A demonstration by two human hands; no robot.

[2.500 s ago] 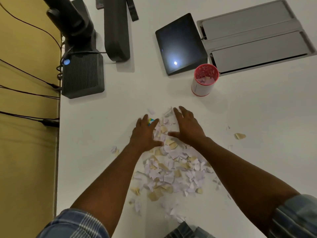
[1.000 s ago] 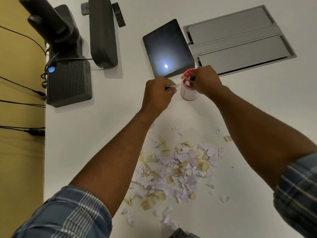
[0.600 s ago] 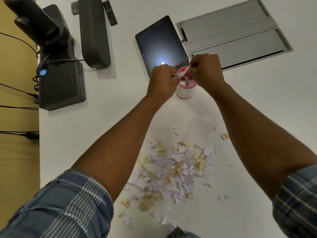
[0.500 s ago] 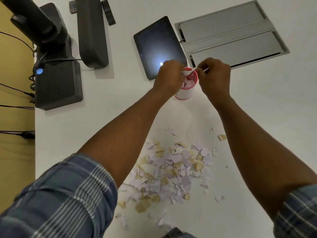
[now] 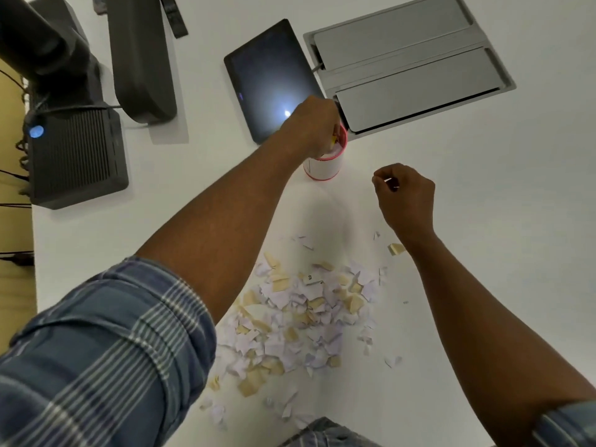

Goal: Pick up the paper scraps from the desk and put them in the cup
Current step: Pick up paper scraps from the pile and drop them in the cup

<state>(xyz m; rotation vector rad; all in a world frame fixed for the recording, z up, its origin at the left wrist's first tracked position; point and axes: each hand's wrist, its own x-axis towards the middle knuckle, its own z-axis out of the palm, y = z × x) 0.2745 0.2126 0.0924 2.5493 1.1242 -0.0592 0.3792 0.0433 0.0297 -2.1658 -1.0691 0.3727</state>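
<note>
A white cup with a red rim (image 5: 323, 167) stands on the white desk (image 5: 483, 221), in front of the tablet. My left hand (image 5: 311, 125) is bunched over the cup's mouth, fingertips inside it, pinching a yellowish paper scrap (image 5: 334, 139). My right hand (image 5: 404, 196) hovers right of the cup, apart from it, fingers curled in; a thin white sliver shows between them, and I cannot tell if it is paper. A pile of white and tan paper scraps (image 5: 306, 311) lies nearer to me. A lone tan scrap (image 5: 396, 249) sits by my right wrist.
A dark tablet (image 5: 274, 82) leans behind the cup. A grey cable hatch (image 5: 403, 59) is set in the desk at the back right. A black ribbed box with a blue light (image 5: 74, 156) and a dark stand (image 5: 142, 56) occupy the back left, near the desk's left edge.
Both hands carried scraps from the pile up to the cup. My right hand has since drawn back to the right of the cup, while my left hand stays over its mouth.
</note>
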